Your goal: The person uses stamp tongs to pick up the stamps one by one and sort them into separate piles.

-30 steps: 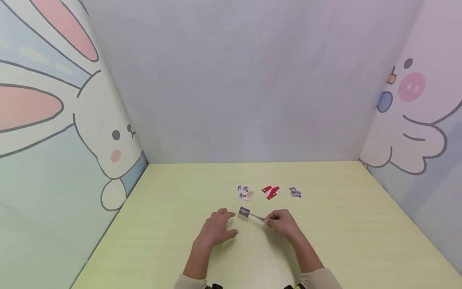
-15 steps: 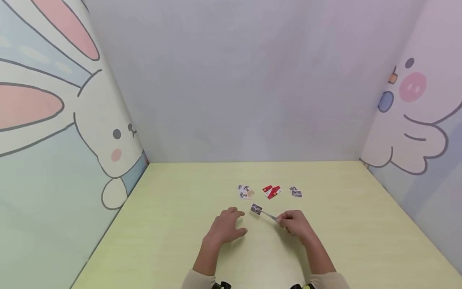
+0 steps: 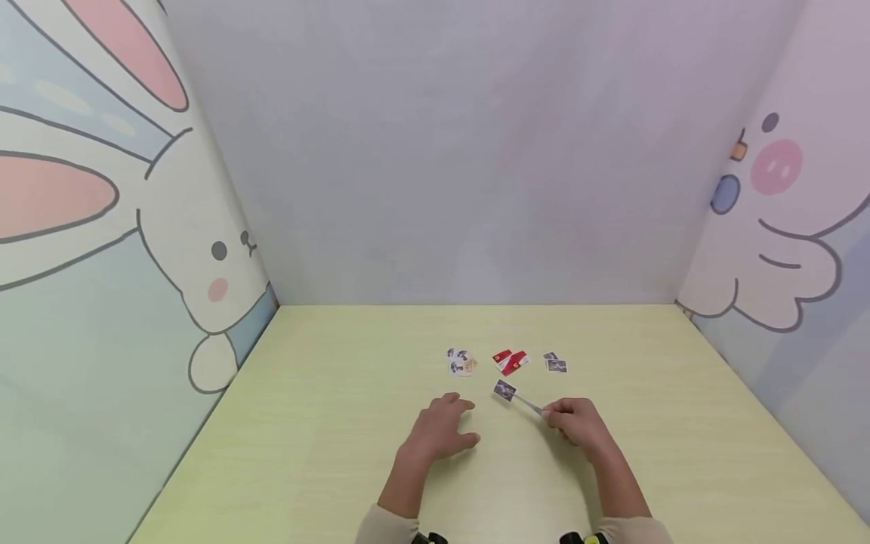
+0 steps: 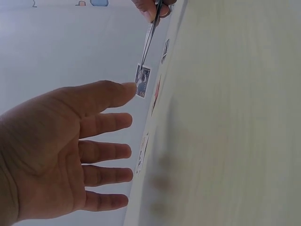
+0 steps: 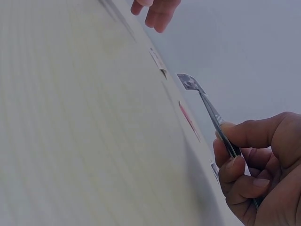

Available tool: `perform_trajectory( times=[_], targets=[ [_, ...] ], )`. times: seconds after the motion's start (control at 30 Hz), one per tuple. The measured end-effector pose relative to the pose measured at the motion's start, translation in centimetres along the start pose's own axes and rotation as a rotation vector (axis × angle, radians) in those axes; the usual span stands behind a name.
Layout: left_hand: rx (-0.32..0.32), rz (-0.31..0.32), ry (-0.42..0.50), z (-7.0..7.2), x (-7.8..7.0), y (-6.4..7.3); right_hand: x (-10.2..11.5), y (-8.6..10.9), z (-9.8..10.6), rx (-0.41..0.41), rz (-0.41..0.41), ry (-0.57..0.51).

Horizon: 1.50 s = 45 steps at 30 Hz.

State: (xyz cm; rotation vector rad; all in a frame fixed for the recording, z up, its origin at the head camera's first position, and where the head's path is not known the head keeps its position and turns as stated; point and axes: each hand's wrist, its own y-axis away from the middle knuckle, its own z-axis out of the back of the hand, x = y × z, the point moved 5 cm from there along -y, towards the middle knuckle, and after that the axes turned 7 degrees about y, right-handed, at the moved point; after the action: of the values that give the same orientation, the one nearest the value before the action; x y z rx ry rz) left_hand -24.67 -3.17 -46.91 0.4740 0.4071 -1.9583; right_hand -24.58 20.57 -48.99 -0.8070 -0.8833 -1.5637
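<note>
My right hand pinches metal tweezers between thumb and fingers. Their tips grip one corner of a small dark postage stamp with a white border, held above the table. In the right wrist view the same stamp looks slightly bent near the tips of the tweezers. My left hand hovers to the left of the stamp, fingers and thumb spread, holding nothing. The left wrist view has the stamp just beyond the thumb; I cannot tell any contact there.
Three small groups of stamps lie in a row farther back: whitish ones with small pictures, red and white ones, and dark ones. The pale table meets a grey back wall and cartoon-printed side walls.
The tweezers and stamp have moved to the right with my right hand, the stamp from beside the whitish group to before the red one. My left hand has shifted right too.
</note>
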Motion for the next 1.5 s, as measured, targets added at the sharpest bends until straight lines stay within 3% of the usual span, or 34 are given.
perform_trajectory(
  times=[0.4, 0.63, 1.0, 1.5],
  targets=[
    [-0.019, -0.015, -0.012, -0.6, -0.8, -0.9, -1.7, -0.3, 2.3, -0.022, 0.001, 0.034],
    [-0.013, -0.022, -0.048, -1.6, -0.9, -1.6, -3.2, -0.5, 3.5, -0.022, -0.051, 0.026],
    [-0.01, -0.067, -0.12, -1.5, -1.9, -2.1, -3.8, -1.1, 4.5, -0.027, -0.068, 0.054],
    [0.035, -0.073, -0.149, -1.9, -2.8, -3.2, -4.1, -2.1, 6.3, -0.058, -0.065, 0.093]
  ],
)
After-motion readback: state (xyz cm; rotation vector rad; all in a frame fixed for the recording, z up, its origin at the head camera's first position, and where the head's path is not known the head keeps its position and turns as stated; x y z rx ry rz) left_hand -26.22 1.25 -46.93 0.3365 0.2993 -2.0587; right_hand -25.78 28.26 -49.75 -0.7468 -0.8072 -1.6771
